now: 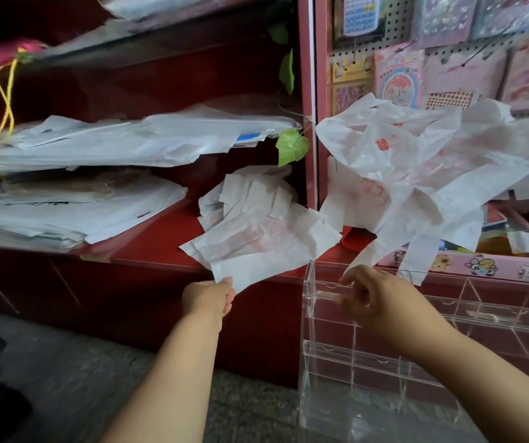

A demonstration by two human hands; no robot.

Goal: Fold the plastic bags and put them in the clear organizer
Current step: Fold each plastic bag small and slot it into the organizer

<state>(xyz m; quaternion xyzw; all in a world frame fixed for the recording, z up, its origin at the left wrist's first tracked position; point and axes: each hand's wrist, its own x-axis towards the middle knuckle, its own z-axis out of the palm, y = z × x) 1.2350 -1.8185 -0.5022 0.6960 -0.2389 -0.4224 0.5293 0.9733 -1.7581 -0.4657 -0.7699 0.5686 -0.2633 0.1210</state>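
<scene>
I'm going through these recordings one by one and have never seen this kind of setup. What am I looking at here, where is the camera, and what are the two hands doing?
There is no machine here: a person wears a wide-angle camera on the head, so the single picture looks forward and down along their own two bare arms.

The left hand pinches the near corner of a white plastic bag with faded red print, which lies on a red shelf with other crumpled bags behind it. The right hand reaches toward the top of the clear organizer, a see-through box with compartments, fingers loosely curled and holding nothing that I can see. It is blurred, so whether it touches the box is unclear.

More white bags are heaped to the right above the organizer. Flat stacks of bags fill the shelves on the left, and sticker packs hang on a pegboard.
</scene>
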